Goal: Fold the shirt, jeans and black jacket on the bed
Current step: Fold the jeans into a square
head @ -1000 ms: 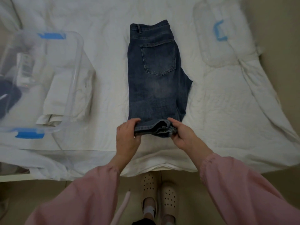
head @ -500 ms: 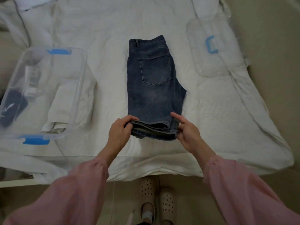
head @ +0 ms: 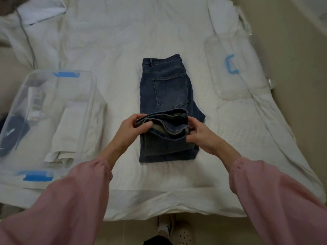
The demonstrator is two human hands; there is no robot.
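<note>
Jeans (head: 164,89) cuffs carried higher; left hand (head: 129,129) and right hand (head: 203,137) pinch them, fingertips partly hidden.

Jeans (head: 169,92) hem ends hidden by left grip (head: 131,133), right grip (head: 203,138).

Single head cam, wide-angle, standing at the bed (head: 123,41) edge, pitched forward and down. Near: bed fills the frame, sleeves (head: 70,200) in both lower corners.

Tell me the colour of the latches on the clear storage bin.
Blue latches on the bin, clearest in the head view.
</note>
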